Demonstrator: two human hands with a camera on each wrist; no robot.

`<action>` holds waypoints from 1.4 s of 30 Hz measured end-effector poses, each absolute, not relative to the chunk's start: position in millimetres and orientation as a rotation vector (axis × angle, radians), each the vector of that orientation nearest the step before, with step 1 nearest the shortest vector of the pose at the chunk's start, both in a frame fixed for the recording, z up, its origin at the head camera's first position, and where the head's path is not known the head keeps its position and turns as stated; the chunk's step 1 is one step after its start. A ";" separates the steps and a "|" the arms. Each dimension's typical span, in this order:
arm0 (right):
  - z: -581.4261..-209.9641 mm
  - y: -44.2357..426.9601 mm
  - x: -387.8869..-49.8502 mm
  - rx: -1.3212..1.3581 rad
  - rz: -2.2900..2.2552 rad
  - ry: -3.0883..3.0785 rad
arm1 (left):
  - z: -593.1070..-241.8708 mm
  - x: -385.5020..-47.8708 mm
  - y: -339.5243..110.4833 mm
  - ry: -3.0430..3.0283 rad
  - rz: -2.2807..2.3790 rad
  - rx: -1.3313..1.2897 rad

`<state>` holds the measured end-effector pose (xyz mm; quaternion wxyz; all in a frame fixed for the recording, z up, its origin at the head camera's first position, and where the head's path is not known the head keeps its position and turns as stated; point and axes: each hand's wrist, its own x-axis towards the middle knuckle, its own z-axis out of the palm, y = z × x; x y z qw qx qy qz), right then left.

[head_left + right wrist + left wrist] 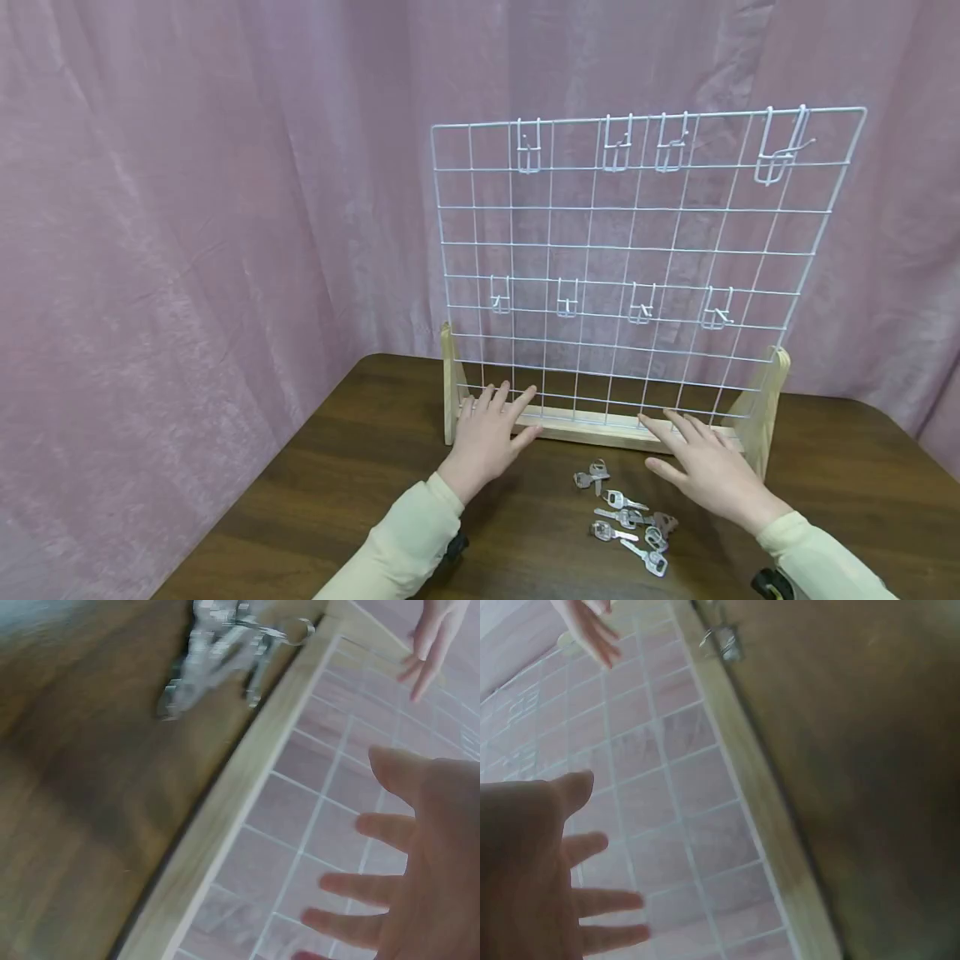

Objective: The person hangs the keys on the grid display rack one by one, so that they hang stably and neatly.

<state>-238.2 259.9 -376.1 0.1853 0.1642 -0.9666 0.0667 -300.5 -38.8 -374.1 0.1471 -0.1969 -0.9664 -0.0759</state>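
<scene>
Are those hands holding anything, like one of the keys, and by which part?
Nothing is held: the left hand and right hand both have their fingers spread, and the keys lie on the table.

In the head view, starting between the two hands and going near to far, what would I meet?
Scattered silver metal keys, white wire grid on its pale wooden base, pink fabric curtain.

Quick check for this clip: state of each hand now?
Left hand: open, holding nothing.
Right hand: open, holding nothing.
</scene>
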 end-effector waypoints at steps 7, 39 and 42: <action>-363.4 250.7 -244.8 0.577 0.252 -2.712 | -355.0 -310.5 -49.5 -2.646 -0.314 -0.577; -352.8 176.4 -282.3 1.348 0.458 -2.975 | -352.8 -379.9 -105.1 -2.297 -1.234 -0.128; -360.8 176.6 -287.8 1.360 0.443 -2.972 | -357.4 -380.5 -106.1 -2.305 -1.242 -0.170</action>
